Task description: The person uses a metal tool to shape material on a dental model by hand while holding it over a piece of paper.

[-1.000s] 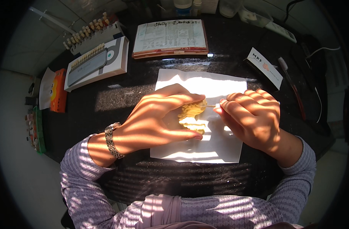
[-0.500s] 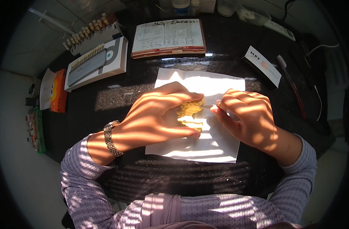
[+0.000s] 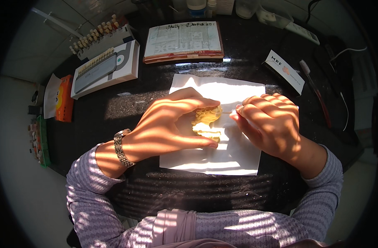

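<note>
My left hand (image 3: 164,120) grips a yellow dental cast (image 3: 207,116) in the shape of an arch of teeth, the index finger along its far side and the thumb along its near side. The cast is over a white sheet of paper (image 3: 238,159). Pinched in my right hand (image 3: 273,124) is a slim instrument with a thin metal tip (image 3: 227,112); the tip reaches the far right end of the cast. Whether it touches the surface is too small to tell. My right palm and curled fingers hide most of the handle. Bands of sunlight cross both hands.
A tooth shade guide (image 3: 96,72) lies on a white box (image 3: 131,68) at the far left, beside an orange box (image 3: 64,99). Behind the paper rests a covered book (image 3: 182,41). A black-and-white box (image 3: 284,72) and a toothbrush (image 3: 317,93) lie at right.
My right hand has turned slightly, its knuckles rolling up and outward, and the instrument's tip looks thinner now. My left hand keeps its hold on the cast.
</note>
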